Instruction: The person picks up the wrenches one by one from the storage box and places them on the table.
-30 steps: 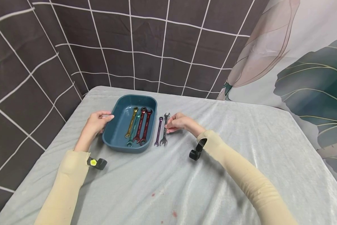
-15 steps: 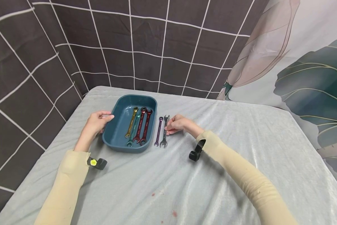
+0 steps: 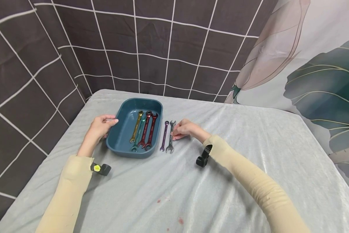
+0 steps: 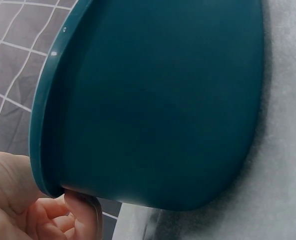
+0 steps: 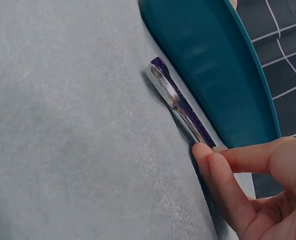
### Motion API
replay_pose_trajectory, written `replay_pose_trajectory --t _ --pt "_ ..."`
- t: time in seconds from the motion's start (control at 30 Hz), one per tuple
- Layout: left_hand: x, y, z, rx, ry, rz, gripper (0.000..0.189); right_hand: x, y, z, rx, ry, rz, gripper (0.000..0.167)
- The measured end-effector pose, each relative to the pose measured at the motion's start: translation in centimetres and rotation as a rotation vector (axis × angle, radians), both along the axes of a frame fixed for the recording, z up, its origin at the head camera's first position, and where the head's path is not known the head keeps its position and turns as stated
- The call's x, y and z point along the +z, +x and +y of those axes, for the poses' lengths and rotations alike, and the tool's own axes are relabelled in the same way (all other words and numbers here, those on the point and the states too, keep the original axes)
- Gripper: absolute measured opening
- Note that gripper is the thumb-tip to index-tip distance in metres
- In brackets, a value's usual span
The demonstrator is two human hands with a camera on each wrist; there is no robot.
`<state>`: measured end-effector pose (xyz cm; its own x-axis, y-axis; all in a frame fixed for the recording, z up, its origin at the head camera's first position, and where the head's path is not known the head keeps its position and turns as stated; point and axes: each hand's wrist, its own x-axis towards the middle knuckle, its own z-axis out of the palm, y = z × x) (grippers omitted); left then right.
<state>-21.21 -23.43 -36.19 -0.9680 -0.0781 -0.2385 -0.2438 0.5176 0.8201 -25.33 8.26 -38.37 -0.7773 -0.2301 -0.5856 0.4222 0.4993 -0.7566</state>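
Note:
My left hand (image 3: 100, 127) grips the left rim of a blue plastic tub (image 3: 116, 144), thumb on the rim and fingers curled beneath it in the left wrist view. With my right hand (image 3: 186, 128) I pinch a silver open-end wrench (image 3: 170, 142) at its middle, thumb and fingertips on the shank. The wrench lies along the table, close beside a thin purple wrench (image 3: 164, 137), just right of the tub. In the right wrist view the silver wrench (image 5: 165, 87) partly covers the purple one (image 5: 187, 110).
Inside the tub lie a gold wrench (image 3: 136, 127), a teal wrench (image 3: 138, 134) and two red wrenches (image 3: 145, 129), side by side toward its right. A pale grey cloth (image 3: 221, 194) covers the table. A dark gridded curtain (image 3: 154, 38) hangs behind.
The silver wrench and my right hand have shifted slightly toward me, bringing the wrench more level with the purple one. My left hand and the tub have stayed put.

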Motion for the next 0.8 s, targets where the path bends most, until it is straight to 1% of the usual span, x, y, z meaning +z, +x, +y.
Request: replay_pose_trajectory --t 0.17,0.37,0.43,0.63,0.8 --pt "0.01 0.06 0.06 0.004 0.000 0.002 0.050 0.11 0.15 0.01 0.001 -0.002 -0.005 0.011" --pt "-0.01 0.03 0.07 0.003 0.005 0.008 0.049 0.19 0.23 0.03 -0.011 -0.014 0.002 0.023" --pt "-0.03 -0.03 0.02 0.003 0.002 0.006 0.049 0.24 0.25 -0.01 -0.018 -0.017 0.007 0.025" --pt "-0.05 -0.06 -0.06 0.002 0.004 0.006 0.048 0.35 0.33 -0.07 -0.030 -0.005 0.002 0.024" --pt "-0.11 -0.02 -0.03 0.002 0.005 0.008 0.048 0.38 0.34 0.06 -0.020 -0.005 -0.007 0.023"
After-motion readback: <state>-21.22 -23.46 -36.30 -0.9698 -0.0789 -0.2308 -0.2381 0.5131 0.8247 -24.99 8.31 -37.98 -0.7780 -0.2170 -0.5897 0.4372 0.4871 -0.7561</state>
